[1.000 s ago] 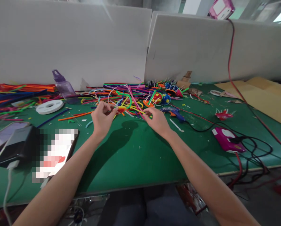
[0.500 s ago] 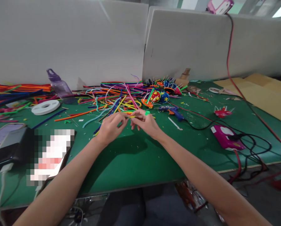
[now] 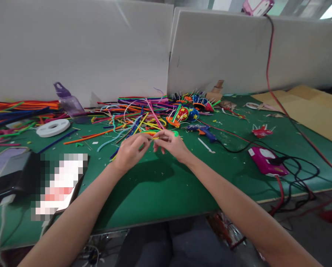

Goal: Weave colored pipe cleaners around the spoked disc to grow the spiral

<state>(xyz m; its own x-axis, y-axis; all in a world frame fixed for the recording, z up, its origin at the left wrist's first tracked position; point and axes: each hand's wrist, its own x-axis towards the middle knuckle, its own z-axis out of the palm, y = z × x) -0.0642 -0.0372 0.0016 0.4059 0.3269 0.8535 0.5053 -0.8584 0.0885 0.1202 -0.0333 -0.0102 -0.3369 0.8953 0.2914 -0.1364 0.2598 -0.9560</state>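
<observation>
My left hand (image 3: pixel 132 150) and my right hand (image 3: pixel 173 144) meet above the middle of the green table. Both are closed, thumbs and fingers pinching a yellow pipe cleaner (image 3: pixel 155 138) between them. Just behind the fingertips run green and orange fuzzy stems; whether they join the yellow piece I cannot tell. Green fuzz (image 3: pixel 176 133) shows at the back of my right hand. Beyond the hands lies a heap of coloured pipe cleaners (image 3: pixel 136 120). A red ball with yellow stars (image 3: pixel 183 113) rests at the heap's right side.
Right of my hands lies a blue glue gun (image 3: pixel 207 134), its black cable reaching a magenta power box (image 3: pixel 267 161). On the left are a white spool (image 3: pixel 53 128), a purple bottle (image 3: pixel 71 105), a black power bank (image 3: pixel 14 174) and a phone. Grey panels (image 3: pixel 79 48) stand behind.
My hands keep their pinch in nearly the same place. The green fuzz by my right hand has shifted slightly to the right. The view has moved a little.
</observation>
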